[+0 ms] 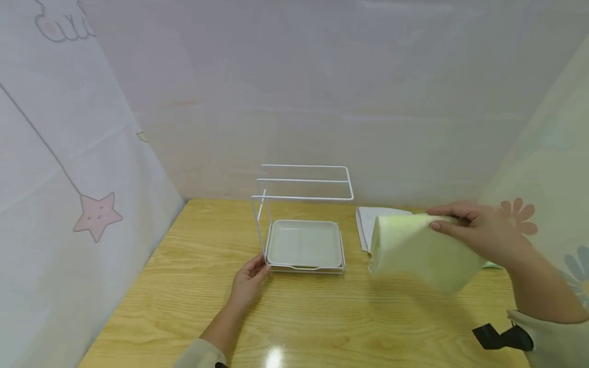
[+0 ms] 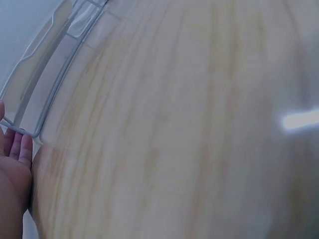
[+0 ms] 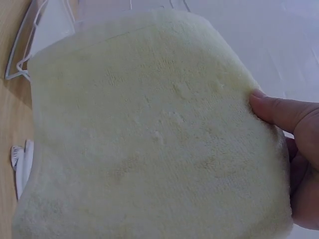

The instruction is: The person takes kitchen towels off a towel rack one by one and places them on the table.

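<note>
A white wire rack (image 1: 303, 197) with a pale shallow tray (image 1: 303, 244) in its base stands on the table. My left hand (image 1: 247, 286) holds the rack's front left corner; in the left wrist view the fingers (image 2: 24, 149) lie at the bottom wire. Raised to the right of the rack, my right hand (image 1: 488, 232) pinches the upper edge of a folded pale yellow towel (image 1: 409, 243), which hangs down. Close up in the right wrist view, the thumb lies on the near face of the towel (image 3: 159, 124), and the other fingers are mostly hidden behind it.
A folded white cloth (image 1: 366, 225) lies behind the yellow towel, partly covered by it. A green edge (image 1: 492, 265) of something shows under the right forearm. Printed curtains (image 1: 294, 102) enclose the wooden table (image 1: 193, 276) at the back and sides.
</note>
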`<act>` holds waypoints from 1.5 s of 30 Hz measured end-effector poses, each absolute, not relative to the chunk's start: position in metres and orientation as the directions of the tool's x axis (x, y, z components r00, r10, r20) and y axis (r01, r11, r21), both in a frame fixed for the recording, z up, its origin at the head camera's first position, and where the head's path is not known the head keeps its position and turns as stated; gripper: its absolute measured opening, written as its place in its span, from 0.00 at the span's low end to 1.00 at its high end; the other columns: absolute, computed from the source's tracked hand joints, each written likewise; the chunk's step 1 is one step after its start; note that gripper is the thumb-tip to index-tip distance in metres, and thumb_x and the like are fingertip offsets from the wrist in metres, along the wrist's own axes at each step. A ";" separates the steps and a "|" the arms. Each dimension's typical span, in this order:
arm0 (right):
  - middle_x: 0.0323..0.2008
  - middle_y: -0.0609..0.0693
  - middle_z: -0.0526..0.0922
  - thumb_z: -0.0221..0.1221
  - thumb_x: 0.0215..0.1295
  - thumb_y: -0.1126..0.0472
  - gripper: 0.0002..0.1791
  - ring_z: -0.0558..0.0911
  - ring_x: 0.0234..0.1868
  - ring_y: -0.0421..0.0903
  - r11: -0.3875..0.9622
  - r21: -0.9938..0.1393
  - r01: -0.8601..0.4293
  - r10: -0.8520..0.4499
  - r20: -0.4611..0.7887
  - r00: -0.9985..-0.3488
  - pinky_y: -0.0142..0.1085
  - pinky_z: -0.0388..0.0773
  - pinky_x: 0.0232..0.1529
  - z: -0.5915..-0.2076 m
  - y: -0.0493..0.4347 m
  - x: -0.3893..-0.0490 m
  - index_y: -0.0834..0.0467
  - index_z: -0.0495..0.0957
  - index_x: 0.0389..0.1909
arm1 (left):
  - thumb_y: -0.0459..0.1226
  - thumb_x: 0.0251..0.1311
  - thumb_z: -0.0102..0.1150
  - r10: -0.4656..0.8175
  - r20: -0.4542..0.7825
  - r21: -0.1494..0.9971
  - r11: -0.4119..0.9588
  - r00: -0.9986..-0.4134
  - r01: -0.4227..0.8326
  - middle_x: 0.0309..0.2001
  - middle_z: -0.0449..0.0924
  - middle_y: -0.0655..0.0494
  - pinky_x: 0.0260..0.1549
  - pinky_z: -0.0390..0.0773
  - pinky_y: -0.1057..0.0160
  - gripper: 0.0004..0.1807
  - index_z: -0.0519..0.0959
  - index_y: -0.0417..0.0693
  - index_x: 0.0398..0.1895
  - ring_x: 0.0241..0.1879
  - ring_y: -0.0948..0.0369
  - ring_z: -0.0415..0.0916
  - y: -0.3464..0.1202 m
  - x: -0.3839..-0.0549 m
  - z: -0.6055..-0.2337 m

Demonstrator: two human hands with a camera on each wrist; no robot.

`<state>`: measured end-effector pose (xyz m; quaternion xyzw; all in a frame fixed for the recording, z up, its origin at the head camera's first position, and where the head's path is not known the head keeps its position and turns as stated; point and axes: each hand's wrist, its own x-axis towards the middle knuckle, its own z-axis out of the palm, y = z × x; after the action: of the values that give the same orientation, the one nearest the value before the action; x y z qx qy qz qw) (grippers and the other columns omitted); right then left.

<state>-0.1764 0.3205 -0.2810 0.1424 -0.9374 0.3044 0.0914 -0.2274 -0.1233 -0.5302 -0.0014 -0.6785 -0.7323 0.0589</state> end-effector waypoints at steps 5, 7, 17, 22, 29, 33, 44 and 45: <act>0.39 0.24 0.80 0.64 0.65 0.59 0.15 0.77 0.35 0.26 0.755 -0.555 -0.349 -0.217 0.290 -0.932 0.24 0.77 0.31 -0.307 0.325 -0.165 0.54 0.83 0.52 | 0.24 0.63 0.57 -0.086 0.077 0.994 -0.067 -0.993 0.083 0.59 0.72 0.27 0.46 0.79 0.77 0.25 0.68 0.28 0.64 0.43 0.75 0.77 -0.123 -0.229 -0.529; 0.40 0.25 0.80 0.63 0.66 0.57 0.15 0.77 0.37 0.23 0.764 -0.558 -0.324 -0.209 0.261 -0.942 0.24 0.77 0.32 -0.315 0.326 -0.160 0.52 0.82 0.53 | 0.24 0.63 0.57 -0.086 0.076 0.995 -0.065 -0.993 0.082 0.59 0.72 0.27 0.45 0.79 0.77 0.25 0.68 0.28 0.64 0.43 0.75 0.77 -0.123 -0.230 -0.528; 0.43 0.32 0.81 0.63 0.66 0.58 0.15 0.77 0.45 0.23 0.733 -0.621 -0.277 -0.206 0.187 -0.961 0.24 0.80 0.38 -0.345 0.324 -0.133 0.51 0.82 0.53 | 0.24 0.63 0.58 -0.095 0.065 0.995 -0.067 -0.993 0.071 0.59 0.73 0.28 0.45 0.78 0.78 0.25 0.69 0.29 0.64 0.42 0.75 0.77 -0.122 -0.231 -0.526; 0.43 0.29 0.82 0.64 0.63 0.62 0.14 0.77 0.45 0.21 0.717 -0.624 -0.309 -0.226 0.211 -0.951 0.22 0.79 0.36 -0.354 0.322 -0.119 0.51 0.83 0.50 | 0.25 0.63 0.57 -0.083 0.076 0.995 -0.057 -0.994 0.081 0.60 0.72 0.28 0.47 0.78 0.77 0.25 0.68 0.29 0.64 0.44 0.75 0.77 -0.123 -0.230 -0.525; 0.45 0.34 0.84 0.65 0.62 0.63 0.13 0.77 0.46 0.22 0.686 -0.637 -0.351 -0.295 0.198 -0.935 0.22 0.80 0.38 -0.371 0.317 -0.121 0.52 0.84 0.48 | 0.23 0.63 0.57 -0.087 0.081 0.993 -0.078 -0.993 0.087 0.59 0.72 0.26 0.46 0.79 0.77 0.25 0.68 0.27 0.64 0.43 0.74 0.77 -0.124 -0.230 -0.528; 0.48 0.46 0.85 0.64 0.65 0.55 0.14 0.76 0.45 0.24 0.733 -0.626 -0.267 -0.272 0.091 -0.958 0.26 0.80 0.38 -0.380 0.317 -0.134 0.50 0.83 0.51 | 0.24 0.63 0.57 -0.086 0.086 0.993 -0.068 -0.993 0.092 0.58 0.72 0.26 0.45 0.79 0.77 0.25 0.68 0.27 0.64 0.44 0.74 0.77 -0.125 -0.230 -0.531; 0.56 0.58 0.82 0.61 0.66 0.48 0.20 0.78 0.58 0.62 0.755 -0.624 -0.201 -0.284 -0.034 -0.958 0.36 0.82 0.48 -0.413 0.330 -0.189 0.54 0.81 0.54 | 0.25 0.63 0.57 -0.079 0.073 0.995 -0.065 -0.994 0.078 0.59 0.72 0.27 0.46 0.78 0.77 0.25 0.68 0.28 0.64 0.43 0.75 0.77 -0.124 -0.228 -0.529; 0.56 0.59 0.82 0.61 0.66 0.48 0.21 0.77 0.59 0.62 0.753 -0.625 -0.207 -0.291 -0.034 -0.956 0.38 0.82 0.49 -0.418 0.333 -0.194 0.56 0.81 0.55 | 0.25 0.63 0.57 -0.079 0.078 0.995 -0.061 -0.994 0.083 0.59 0.72 0.27 0.46 0.79 0.77 0.25 0.68 0.27 0.64 0.43 0.75 0.77 -0.124 -0.227 -0.529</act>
<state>-0.1936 0.3326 -0.4180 0.1333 -0.9339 0.3253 -0.0645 -0.2274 -0.1236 -0.5289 -0.0016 -0.6830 -0.7283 0.0555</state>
